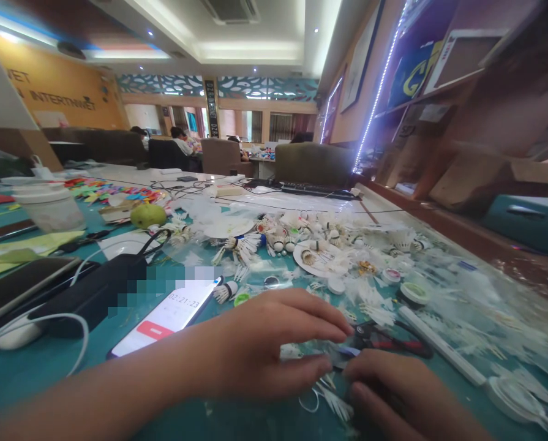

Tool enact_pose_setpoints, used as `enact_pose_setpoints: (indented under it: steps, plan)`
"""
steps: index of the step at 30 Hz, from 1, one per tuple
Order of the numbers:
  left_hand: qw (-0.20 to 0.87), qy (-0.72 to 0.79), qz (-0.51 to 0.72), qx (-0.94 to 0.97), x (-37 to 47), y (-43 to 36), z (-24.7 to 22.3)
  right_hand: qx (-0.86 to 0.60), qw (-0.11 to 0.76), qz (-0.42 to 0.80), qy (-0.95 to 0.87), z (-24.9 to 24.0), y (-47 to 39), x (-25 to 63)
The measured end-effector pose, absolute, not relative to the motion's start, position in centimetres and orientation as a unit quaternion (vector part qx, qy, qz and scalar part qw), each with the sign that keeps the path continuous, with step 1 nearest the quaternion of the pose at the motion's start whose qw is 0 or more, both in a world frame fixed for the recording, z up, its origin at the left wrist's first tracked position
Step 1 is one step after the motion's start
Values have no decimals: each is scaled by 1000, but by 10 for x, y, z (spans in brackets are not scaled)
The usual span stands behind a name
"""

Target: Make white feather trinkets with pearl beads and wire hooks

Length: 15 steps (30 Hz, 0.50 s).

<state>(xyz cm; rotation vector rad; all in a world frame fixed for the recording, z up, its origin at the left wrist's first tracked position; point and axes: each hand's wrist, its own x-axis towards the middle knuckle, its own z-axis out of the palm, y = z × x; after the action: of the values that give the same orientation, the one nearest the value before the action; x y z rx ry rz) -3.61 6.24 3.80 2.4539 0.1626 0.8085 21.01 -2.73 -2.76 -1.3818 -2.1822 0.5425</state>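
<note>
My left hand (274,349) reaches in from the left over the teal table, thumb and fingers apart, its fingertips beside a pair of scissors (395,343) with black and red handles. Lower right, my right hand (402,392) is curled with its fingers bent inward; whatever it may hold is hidden. The scissors lie just behind it, their blades partly covered by both hands. Loose white feathers (333,401) and a thin white loop (310,401) lie below the gap between my hands. A feather shuttlecock (225,292) sits behind my left wrist.
A phone (168,315) showing a timer and a black case (94,294) with a white cable lie left. Behind are many shuttlecocks (280,242), a white plate (322,260), a green fruit (148,215) and a lidded cup (48,208). A white strip (441,346) lies right. People sit far back.
</note>
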Motion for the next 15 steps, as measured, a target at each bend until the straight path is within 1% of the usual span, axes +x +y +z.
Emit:
enact_pose_setpoints:
  steps: [3,9,15]
  plan:
    - [254,76,308,914,-34,60,39,-539,260,196,-777,-26,-28,209]
    - [209,123,157,957,-39,73,29,-495,247,212,-805,-22,-29,205]
    - [140,80,144,976,-34,79,14,-493,239,212,-809,-23,-27,206]
